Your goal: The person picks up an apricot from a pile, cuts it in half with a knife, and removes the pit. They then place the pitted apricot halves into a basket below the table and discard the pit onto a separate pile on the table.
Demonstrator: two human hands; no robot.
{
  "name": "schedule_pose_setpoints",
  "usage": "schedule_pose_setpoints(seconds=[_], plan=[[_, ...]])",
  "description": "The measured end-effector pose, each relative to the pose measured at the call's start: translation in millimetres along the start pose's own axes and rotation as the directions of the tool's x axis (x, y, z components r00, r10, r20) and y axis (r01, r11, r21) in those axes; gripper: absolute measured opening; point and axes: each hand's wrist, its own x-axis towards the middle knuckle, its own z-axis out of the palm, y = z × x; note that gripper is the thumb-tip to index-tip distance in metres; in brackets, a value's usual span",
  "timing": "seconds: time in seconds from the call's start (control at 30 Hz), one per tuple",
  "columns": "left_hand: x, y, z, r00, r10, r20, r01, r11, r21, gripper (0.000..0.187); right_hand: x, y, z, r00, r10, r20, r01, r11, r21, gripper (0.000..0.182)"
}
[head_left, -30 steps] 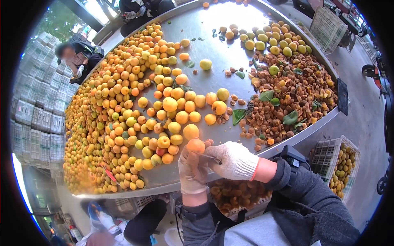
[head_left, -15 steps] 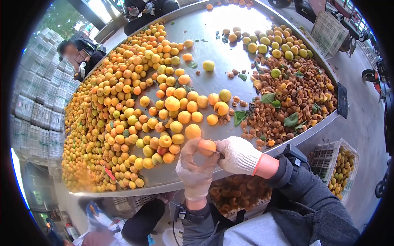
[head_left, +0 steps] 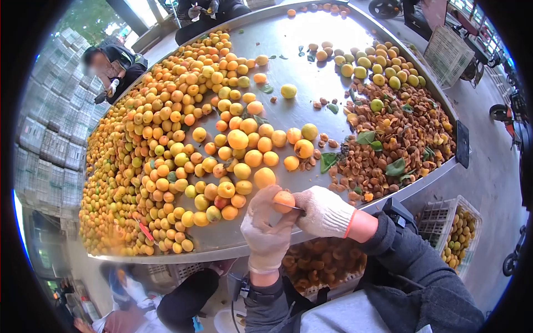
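Observation:
My left hand (head_left: 266,230), in a pale stained glove, is closed around an orange apricot (head_left: 284,201) just above the table's near edge. My right hand (head_left: 325,212) wears a white knit glove with an orange cuff. Its fingers grip a small knife (head_left: 298,208), whose thin blade lies against the apricot's lower side; the handle is hidden in the glove. Beyond the left hand a loose yellow apricot (head_left: 265,177) rests at the edge of a large pile of whole apricots (head_left: 166,139).
A metal table (head_left: 283,119) carries a heap of brown pits and scraps (head_left: 400,133) with leaves at right. Below its edge sits a crate of apricot halves (head_left: 325,261); another crate (head_left: 436,225) holds whole fruit. Other people sit around the table, one at the far left (head_left: 114,69).
The knife blade now lies along the underside of the apricot, which appears slightly turned in my left hand. The whole view has shifted a little.

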Motion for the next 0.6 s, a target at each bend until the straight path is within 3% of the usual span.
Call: schedule_pose_setpoints(seconds=[0.03,0.07,0.1,0.13,0.2,0.33,0.4,0.47,0.53,0.57,0.6], plan=[[-0.5,-0.3,1.3,1.0,0.003,-0.002,-0.003,1.0,-0.001,0.054,1.0,-1.7,0.2,1.0,0.004,-0.01,-0.003,0.999,0.041,0.022],[-1.8,-0.1,3.1,0.989,-0.144,0.022,0.143,0.93,-0.337,0.057,2.0,-4.4,-0.7,1.0,0.001,-0.011,0.0,0.999,0.039,0.022],[-2.5,-0.8,3.8,0.958,-0.271,0.094,0.269,0.732,-0.626,0.062,2.6,-7.8,-2.1,0.999,0.013,-0.033,-0.013,1.0,-0.002,0.021],[-1.9,-3.6,3.5,0.958,-0.27,0.094,0.268,0.733,-0.625,0.062,2.8,-9.7,-2.6,0.998,0.027,-0.057,-0.029,0.999,-0.041,0.02],[-0.5,-9.5,3.3,0.918,-0.313,0.242,0.367,0.445,-0.817,0.064,2.2,-7.6,0.6,0.998,0.012,-0.059,-0.017,0.996,-0.083,0.018],[-3.7,5.8,2.9,0.89,-0.399,0.219,0.412,0.501,-0.761,0.061,0.5,-8.1,1.2,0.995,-0.033,-0.09,0.019,0.987,-0.157,0.013],[-3.0,12.0,2.1,0.929,-0.351,0.117,0.341,0.689,-0.639,0.059,1.9,-5.2,3.5,0.995,-0.044,-0.089,0.027,0.984,-0.177,0.013],[-3.5,7.6,4.0,0.945,-0.314,0.089,0.296,0.709,-0.64,0.06,1.9,-6.0,1.6,0.995,-0.052,-0.086,0.034,0.98,-0.196,0.012],[-4.4,7.0,2.2,0.959,-0.277,0.065,0.254,0.727,-0.638,0.062,2.8,-12.1,-7.5,0.992,-0.021,0.125,0.022,1.0,-0.004,0.01],[-4.1,8.9,-2.2,0.955,-0.264,0.138,0.292,0.738,-0.608,0.057,4.4,-6.8,-6.8,0.992,-0.017,0.125,0.017,1.0,0.0,0.01],[-3.9,9.8,-5.8,0.945,-0.252,0.209,0.327,0.75,-0.575,0.053,6.3,2.1,-4.1,0.978,-0.08,0.191,0.048,0.985,0.163,0.011]])
